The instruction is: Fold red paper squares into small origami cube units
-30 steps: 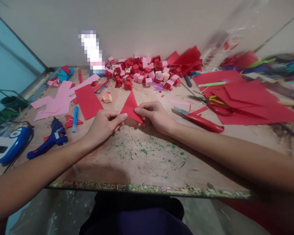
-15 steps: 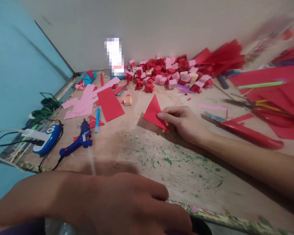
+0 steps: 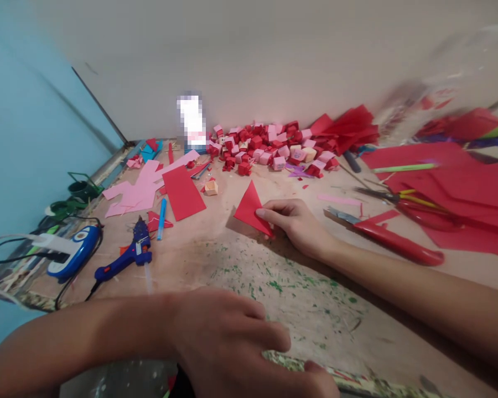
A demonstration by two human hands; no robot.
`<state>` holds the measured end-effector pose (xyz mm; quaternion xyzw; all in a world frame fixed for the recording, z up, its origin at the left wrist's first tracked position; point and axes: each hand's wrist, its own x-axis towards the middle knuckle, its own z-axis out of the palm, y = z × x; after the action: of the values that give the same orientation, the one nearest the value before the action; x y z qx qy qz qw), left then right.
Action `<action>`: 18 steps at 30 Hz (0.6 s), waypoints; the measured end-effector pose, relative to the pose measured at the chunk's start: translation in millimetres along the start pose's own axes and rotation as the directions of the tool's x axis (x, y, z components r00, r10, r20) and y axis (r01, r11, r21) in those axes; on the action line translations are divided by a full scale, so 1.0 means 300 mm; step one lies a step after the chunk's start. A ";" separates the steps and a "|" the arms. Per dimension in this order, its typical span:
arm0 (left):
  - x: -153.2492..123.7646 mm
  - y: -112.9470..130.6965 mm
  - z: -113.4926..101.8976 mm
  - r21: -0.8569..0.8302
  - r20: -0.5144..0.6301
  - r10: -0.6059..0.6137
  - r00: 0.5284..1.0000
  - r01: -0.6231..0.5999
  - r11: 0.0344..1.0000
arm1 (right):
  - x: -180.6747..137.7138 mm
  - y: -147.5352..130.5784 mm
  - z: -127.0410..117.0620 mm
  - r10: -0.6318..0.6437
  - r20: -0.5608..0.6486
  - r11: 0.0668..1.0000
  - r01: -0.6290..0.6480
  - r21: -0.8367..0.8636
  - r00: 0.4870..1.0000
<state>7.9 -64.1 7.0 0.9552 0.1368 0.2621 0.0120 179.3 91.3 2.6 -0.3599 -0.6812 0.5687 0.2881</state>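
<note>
My right hand (image 3: 292, 224) pinches a triangle of red paper (image 3: 251, 210) between thumb and fingers, its point upward, just over the wooden tabletop. My left hand (image 3: 236, 342) is close to the camera at the table's front edge. Its fingers are loosely bent and apart, and nothing shows in them. To the left of the triangle lie a red paper rectangle (image 3: 183, 192) and a small cream paper box (image 3: 211, 188). A pair of red-handled pliers (image 3: 398, 240) rests to the right of my right hand.
A blue glue gun (image 3: 135, 249), a blue pen (image 3: 161, 219) and a power strip (image 3: 77, 254) with cords are at left. Small pink and red paper boxes (image 3: 265, 149) are heaped by the wall. Scissors (image 3: 410, 202) lie beside red sheets (image 3: 465, 188) at right.
The view has tilted up slightly and turned right. My left hand has shifted right along the front edge, its fingers more spread. My right hand keeps its hold on the red paper triangle.
</note>
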 end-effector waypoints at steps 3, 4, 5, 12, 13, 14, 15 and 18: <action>-0.001 -0.028 0.013 -0.117 -0.033 -0.004 0.999 0.000 0.993 | -0.002 -0.002 0.003 0.009 0.005 1.000 -0.009 0.020 1.000; 0.000 -0.035 0.014 -0.142 -0.009 0.000 1.000 -0.001 0.990 | -0.003 -0.003 0.004 0.014 0.008 0.999 -0.014 0.029 1.000; 0.002 -0.041 0.012 -0.144 0.025 0.002 1.000 0.002 0.990 | -0.004 -0.005 0.005 0.017 0.011 0.999 -0.017 0.036 1.000; 0.026 -0.049 -0.002 -0.057 -0.110 -0.033 0.993 0.026 0.998 | -0.004 -0.012 0.006 -0.003 0.001 1.000 0.003 0.006 1.000; 0.025 -0.046 -0.001 -0.062 -0.117 -0.052 0.992 0.045 0.997 | -0.004 -0.012 0.007 -0.003 -0.007 1.000 0.003 0.007 1.000; 0.024 -0.042 0.001 -0.065 -0.109 -0.070 0.992 0.063 0.996 | -0.003 -0.011 0.007 -0.001 -0.012 1.000 0.001 0.009 1.000; 0.022 -0.037 0.004 -0.066 -0.091 -0.088 0.992 0.082 0.994 | -0.002 -0.011 0.008 0.002 -0.014 1.000 -0.002 0.013 1.000; 0.015 -0.025 0.014 -0.070 -0.053 -0.128 0.990 0.124 0.990 | 0.001 -0.012 0.010 -0.003 -0.013 1.000 0.003 0.010 1.000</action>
<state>11.8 -55.6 4.9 0.9358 0.1885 0.2925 0.0561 176.1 89.6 5.6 -0.3611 -0.6769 0.5694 0.2954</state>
